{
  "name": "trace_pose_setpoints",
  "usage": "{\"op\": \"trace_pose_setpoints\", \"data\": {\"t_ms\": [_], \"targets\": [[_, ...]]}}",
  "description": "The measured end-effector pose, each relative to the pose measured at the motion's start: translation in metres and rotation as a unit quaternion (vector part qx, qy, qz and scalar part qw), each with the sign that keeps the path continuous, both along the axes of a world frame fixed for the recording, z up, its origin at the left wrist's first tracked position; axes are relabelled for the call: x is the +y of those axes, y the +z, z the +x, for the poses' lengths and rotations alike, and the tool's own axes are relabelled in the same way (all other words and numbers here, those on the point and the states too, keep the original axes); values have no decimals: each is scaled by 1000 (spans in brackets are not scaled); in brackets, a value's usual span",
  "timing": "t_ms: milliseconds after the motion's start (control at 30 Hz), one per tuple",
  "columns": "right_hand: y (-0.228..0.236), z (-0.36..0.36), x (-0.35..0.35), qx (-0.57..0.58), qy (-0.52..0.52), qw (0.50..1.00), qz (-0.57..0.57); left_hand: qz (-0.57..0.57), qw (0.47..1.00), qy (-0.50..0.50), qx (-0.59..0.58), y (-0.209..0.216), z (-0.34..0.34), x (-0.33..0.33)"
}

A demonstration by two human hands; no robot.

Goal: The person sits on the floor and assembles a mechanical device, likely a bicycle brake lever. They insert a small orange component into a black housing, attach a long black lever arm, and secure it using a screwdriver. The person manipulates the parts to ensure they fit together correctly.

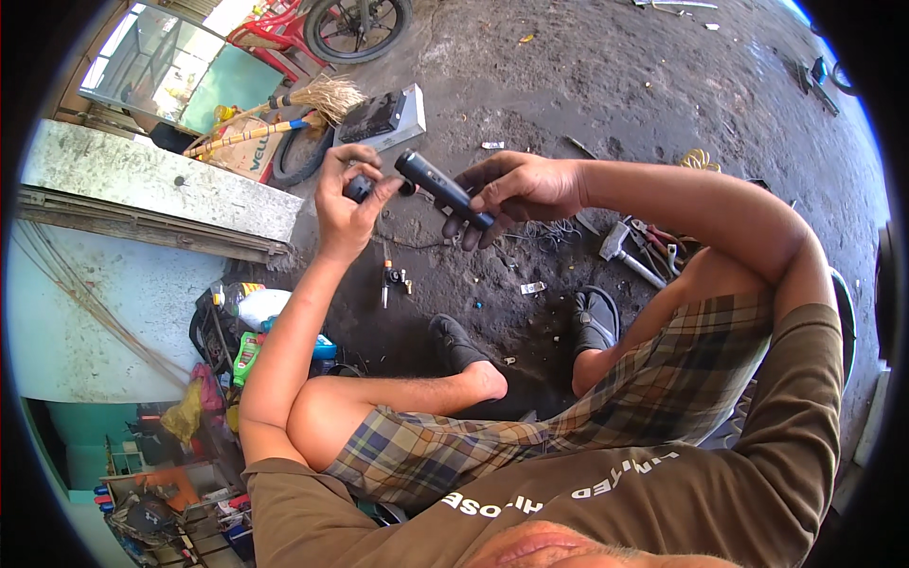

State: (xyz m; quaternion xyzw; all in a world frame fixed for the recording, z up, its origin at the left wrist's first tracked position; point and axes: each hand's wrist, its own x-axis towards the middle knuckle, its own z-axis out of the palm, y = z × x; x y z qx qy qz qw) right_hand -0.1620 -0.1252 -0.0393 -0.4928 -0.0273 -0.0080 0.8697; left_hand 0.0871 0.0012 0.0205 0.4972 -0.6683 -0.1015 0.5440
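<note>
Dark dirt ground (530,85) underlies the scene. Far left lies a straw broom (325,97), beside a flat grey box (415,115); to the right lies a hammer (615,241). Both hands are raised above the ground: the right hand (519,189) grips a black cylinder (441,187), tilted, its far end beside the left hand (347,210), whose curled fingers grip a small dark round piece (359,188).

We hold a black cylinder (437,187) tilted in our right hand (523,185) and a small black part (358,188) in our left hand (345,214).
</note>
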Motion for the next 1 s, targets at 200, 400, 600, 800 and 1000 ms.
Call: {"op": "trace_pose_setpoints", "data": {"t_ms": [200, 400, 600, 800, 1000], "targets": [[0, 7, 2, 4, -15, 1000, 11, 325, 945, -29, 32, -17, 15, 4], [-9, 14, 5, 53, -85, 994, -42, 348, 905, -34, 243, -31, -30, -5], [-18, 10, -9, 182, -123, 975, 40, 285, 872, -42, 396, -33, -39, -19], [-21, 12, 5, 180, -135, 959, 174, 275, 894, -113, 337, -43, -79, -26], [-39, 3, -25, 343, -152, 917, -137, 233, 885, -90, 392, -50, -61, -38]]}}
